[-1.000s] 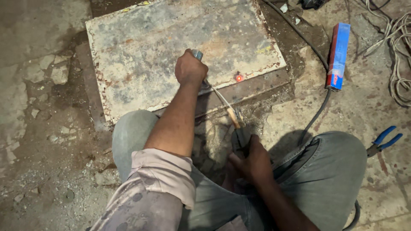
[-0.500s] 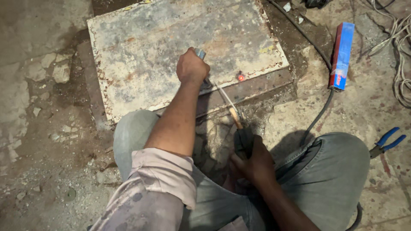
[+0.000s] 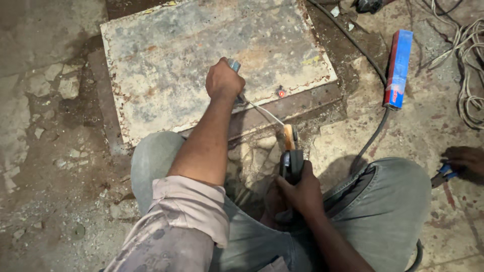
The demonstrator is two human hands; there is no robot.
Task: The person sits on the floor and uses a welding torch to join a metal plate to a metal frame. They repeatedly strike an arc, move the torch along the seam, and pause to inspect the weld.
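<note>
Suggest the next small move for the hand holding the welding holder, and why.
Probably ease the right hand forward so the electrode tip reaches the plate edge. The rod runs from the holder to beside the left hand, which seems to steady it; contact with the plate cannot be told.

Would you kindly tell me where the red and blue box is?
In the head view, the red and blue box lies on the floor at upper right, beside the black cable, right of the metal plate.
</note>
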